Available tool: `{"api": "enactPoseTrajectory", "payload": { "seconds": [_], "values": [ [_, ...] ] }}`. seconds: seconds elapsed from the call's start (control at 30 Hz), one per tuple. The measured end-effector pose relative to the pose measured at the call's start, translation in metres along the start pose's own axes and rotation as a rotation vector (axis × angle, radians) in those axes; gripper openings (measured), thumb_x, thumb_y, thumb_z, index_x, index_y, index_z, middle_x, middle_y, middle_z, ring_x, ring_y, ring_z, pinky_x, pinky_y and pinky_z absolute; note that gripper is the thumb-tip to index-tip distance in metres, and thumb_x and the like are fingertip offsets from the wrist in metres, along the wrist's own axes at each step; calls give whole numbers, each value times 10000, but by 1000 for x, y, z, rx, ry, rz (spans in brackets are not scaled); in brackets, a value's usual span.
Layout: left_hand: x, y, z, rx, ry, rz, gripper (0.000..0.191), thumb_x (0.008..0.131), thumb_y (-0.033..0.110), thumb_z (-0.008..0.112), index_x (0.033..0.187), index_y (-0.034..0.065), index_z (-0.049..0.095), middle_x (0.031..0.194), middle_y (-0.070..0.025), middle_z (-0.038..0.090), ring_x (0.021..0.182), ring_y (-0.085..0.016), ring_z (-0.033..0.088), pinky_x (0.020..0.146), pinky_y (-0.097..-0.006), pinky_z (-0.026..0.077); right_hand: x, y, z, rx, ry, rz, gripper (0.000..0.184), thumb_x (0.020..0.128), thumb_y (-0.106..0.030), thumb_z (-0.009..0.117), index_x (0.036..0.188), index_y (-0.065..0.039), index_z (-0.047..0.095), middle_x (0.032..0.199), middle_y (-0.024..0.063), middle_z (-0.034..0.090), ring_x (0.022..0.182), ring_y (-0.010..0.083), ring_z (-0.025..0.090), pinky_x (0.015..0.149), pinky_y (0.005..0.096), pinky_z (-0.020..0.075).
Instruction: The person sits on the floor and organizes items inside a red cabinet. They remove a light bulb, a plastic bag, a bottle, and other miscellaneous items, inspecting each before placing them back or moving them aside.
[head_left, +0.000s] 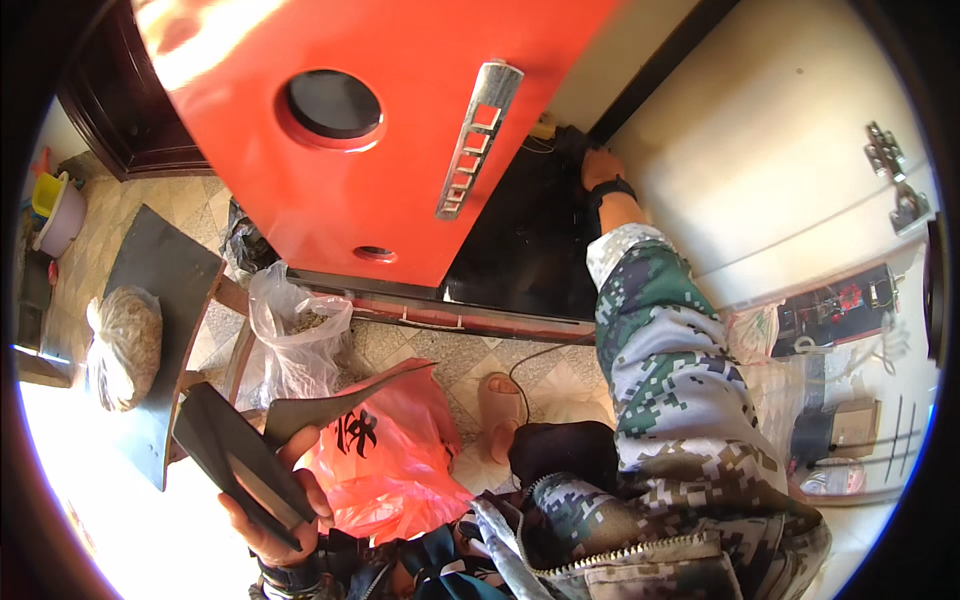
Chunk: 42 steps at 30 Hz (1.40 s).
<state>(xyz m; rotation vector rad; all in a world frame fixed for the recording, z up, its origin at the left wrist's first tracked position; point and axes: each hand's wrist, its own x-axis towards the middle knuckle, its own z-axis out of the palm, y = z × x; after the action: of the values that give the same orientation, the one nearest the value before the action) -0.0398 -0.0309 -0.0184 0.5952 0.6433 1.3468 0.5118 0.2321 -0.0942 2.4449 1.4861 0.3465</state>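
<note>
My left hand (300, 517) grips a dark, flat rectangular piece (240, 461) at the lower left. A dark tapered piece (322, 405), shaped like a blade, also comes out from its fingers; what both are I cannot tell. My right hand (602, 171) reaches past an orange-red cabinet door (360, 202) to the far corner of the glossy black cabinet floor (525, 247). Its fingers are at a dark thing (574, 144), partly hidden, with something yellow (542, 129) beside it. Whether the fingers hold the dark thing is unclear. The door has round holes and a slotted metal handle (480, 139).
A red plastic bag (382, 465) and a clear bag (300, 337) stand by the cabinet's foot. A tied bag (127, 345) lies on a dark board (169, 262). A hinged white door (772, 150) stands right, above a glass surface. A cable (525, 367) crosses the tiled floor.
</note>
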Motion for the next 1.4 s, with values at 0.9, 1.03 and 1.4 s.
{"api": "enactPoseTrajectory", "payload": {
  "seconds": [0.9, 1.03, 1.4],
  "values": [
    [-110, 37, 14, -217, -232, -9, 678, 857, 600, 396, 1288, 77, 390, 1275, -323, 404, 688, -220, 601, 479, -281, 504, -277, 72, -183, 413, 78, 143, 476, 777, -255, 552, 1224, -101, 499, 1201, 216, 516, 1102, 377, 505, 892, 441, 433],
    [-94, 27, 20, -191, -176, -1, 673, 859, 601, 385, 1321, 112, 358, 1273, -318, 410, 671, -208, 592, 471, -268, 500, -269, 36, -116, 454, -201, 179, 737, 723, -432, 668, 1330, -142, 368, 1331, 213, 371, 1204, 430, 389, 935, 513, 376],
    [-25, -6, 39, -186, 37, -46, 686, 875, 605, 330, 1331, 93, 350, 1230, -316, 453, 607, -205, 598, 426, -264, 497, -99, 21, -39, 405, -284, 321, 596, 851, -493, 448, 1283, -82, 446, 1355, 209, 366, 1247, 424, 311, 987, 516, 300]
  ]
}}
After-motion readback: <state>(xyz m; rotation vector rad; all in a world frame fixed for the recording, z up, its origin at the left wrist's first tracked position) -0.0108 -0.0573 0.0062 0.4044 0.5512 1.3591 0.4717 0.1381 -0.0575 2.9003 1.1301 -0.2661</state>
